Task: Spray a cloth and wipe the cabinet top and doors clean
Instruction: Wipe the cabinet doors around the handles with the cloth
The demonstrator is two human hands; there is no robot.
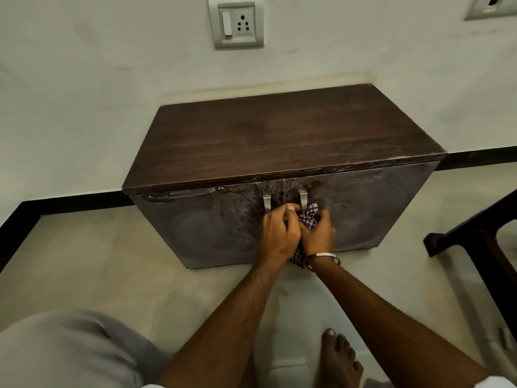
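My knee (pixel 64 351), in grey cloth, fills the near corner, and my bare foot (pixel 340 357) rests on the pale tiled floor (pixel 112 261) in front of the cabinet (pixel 279 141), which stands against the white wall (pixel 84 79). Both my forearms reach toward the cabinet's doors, where my hands meet just below the two metal handles. My left hand (pixel 278 233) has its fingers curled tight round the checked cloth (pixel 309 217), its knuckles close to the seam between the doors. My right hand (pixel 319 236), with a metal bangle (pixel 326 255) at the wrist, also grips the cloth, bunching it against the right door (pixel 363 208); one end of the cloth pokes up beside the right handle (pixel 303 201) and another hangs below my wrists near the cabinet's lower edge. The left handle (pixel 267 203) sits just beside my left hand's fingers. Both the right door and the left door (pixel 201 225) carry cloudy swirled smears across their dark fronts, thickest near the handles. The cabinet's top is dark wood grain, with pale streaks along its right front edge. On the wall above the cabinet sits a switch and socket plate (pixel 236 23). A black skirting strip (pixel 70 201) runs along the wall on either side of the cabinet. To the cabinet's right, a dark wooden chair leg (pixel 461 233) stands on the floor.
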